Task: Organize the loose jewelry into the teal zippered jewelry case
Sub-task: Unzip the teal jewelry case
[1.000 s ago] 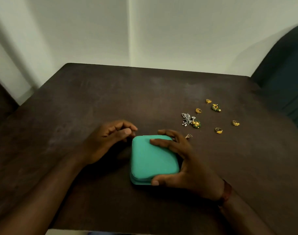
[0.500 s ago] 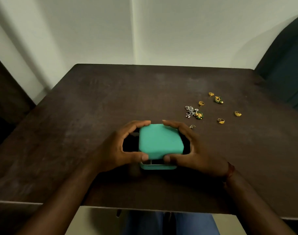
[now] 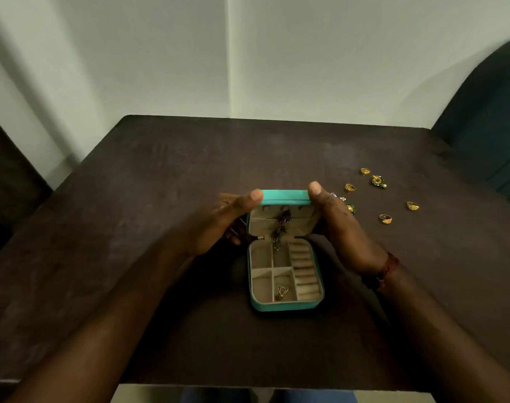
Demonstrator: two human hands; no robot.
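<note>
**Case open, most pieces not yet inside**

Head view: the teal jewelry case (image 3: 285, 306) sits open on the table (image 3: 160, 199). The left hand (image 3: 216, 225) and right hand (image 3: 341, 228) each pinch a top corner of the raised lid (image 3: 285, 196). One gold piece (image 3: 281, 292) lies in a compartment. The loose jewelry (image 3: 377, 180) lies to the right, apparently unsorted.

Head cam, wide-angle, looks fwd and down, close over table (image 3: 160, 184).
</note>
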